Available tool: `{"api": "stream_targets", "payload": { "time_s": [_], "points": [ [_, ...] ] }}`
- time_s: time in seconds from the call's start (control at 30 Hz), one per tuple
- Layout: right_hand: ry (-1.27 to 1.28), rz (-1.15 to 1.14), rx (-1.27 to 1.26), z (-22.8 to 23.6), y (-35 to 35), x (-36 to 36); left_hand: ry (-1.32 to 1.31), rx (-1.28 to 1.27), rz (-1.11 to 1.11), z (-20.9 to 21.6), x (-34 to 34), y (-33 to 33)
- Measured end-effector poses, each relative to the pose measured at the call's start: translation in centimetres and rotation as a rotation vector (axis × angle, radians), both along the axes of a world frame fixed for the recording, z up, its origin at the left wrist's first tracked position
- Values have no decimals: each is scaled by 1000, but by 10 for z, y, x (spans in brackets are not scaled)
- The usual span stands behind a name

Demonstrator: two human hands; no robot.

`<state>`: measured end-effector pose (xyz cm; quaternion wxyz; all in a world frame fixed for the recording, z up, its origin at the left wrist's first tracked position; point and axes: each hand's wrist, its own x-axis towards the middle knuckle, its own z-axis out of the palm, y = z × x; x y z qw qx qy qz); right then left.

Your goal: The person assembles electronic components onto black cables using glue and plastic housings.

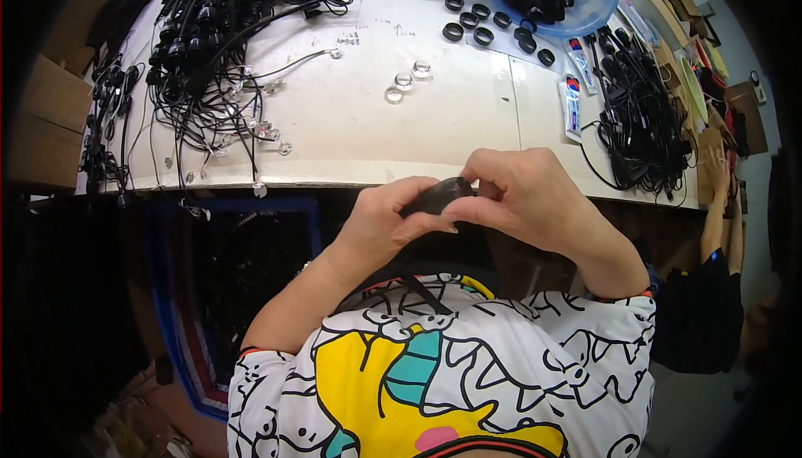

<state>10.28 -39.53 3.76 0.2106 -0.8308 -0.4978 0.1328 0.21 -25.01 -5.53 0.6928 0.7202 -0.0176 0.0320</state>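
Note:
Just past the table's front edge, both my hands hold a dark, rounded black part [440, 196] between them. My left hand [384, 217] is closed around its left side, thumb along the near face. At the right end, my right hand [526, 195] pinches it with thumb and forefinger. Its exact kind is unclear because my fingers cover much of it. On the table beyond my hands lie a few clear round lens-like pieces [403, 82]. Several black rings [453, 32] are scattered farther back.
Black cables [188, 57] with clear ends pile up on the left; another cable bundle [643, 115] lies right. Two tubes [571, 107] rest beside it. A blue basin [606, 7] holds black parts. A blue-edged bag [167, 291] sits below; a co-worker's hand [715, 175] shows right.

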Motion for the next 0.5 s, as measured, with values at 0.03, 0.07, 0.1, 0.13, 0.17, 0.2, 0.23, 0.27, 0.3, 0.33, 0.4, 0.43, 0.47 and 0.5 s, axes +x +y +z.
{"api": "stream_targets", "payload": {
  "time_s": [0.03, 0.07, 0.1, 0.13, 0.17, 0.2, 0.23, 0.27, 0.3, 0.33, 0.4, 0.43, 0.47, 0.5],
  "points": [
    [84, -58, -199, 4, 1, 0, -5, 5, 3, -1, -1, 1],
    [78, -56, -194, 2, 2, -2, -9, 7, 46, -5, -1, 1],
    [93, -38, 35, -4, 3, -5, -13, 7, 86, -6, -2, 0],
    [107, -19, 264, -6, 3, -7, -12, 6, 79, -3, -2, 3],
    [102, -21, 266, -3, 1, -6, -16, 7, 77, 0, -3, 2],
    [114, -26, 54, 1, 0, -4, -22, 55, 63, 2, -5, 1],
    [128, -31, -158, 4, -1, -3, -27, 102, 48, 3, -6, 0],
    [129, -34, -155, 3, -1, -5, -52, 113, 56, 4, -7, -1],
    [124, -32, -30, 0, -1, -7, -53, 116, 57, 3, -7, -1],
    [118, -30, 95, -1, -1, -10, -70, 107, 102, 1, -7, -1],
    [158, -42, 44, 1, -5, -12, -144, 173, 148, 1, -6, 0],
    [196, -55, -9, 2, -6, -12, -143, 174, 148, 1, -8, -2],
    [198, -55, -8, 2, -6, -13, -149, 198, 141, 1, -10, -4],
    [215, -86, -70, 2, -6, -12, -158, 224, 129, 2, -10, -7]
  ]
}}
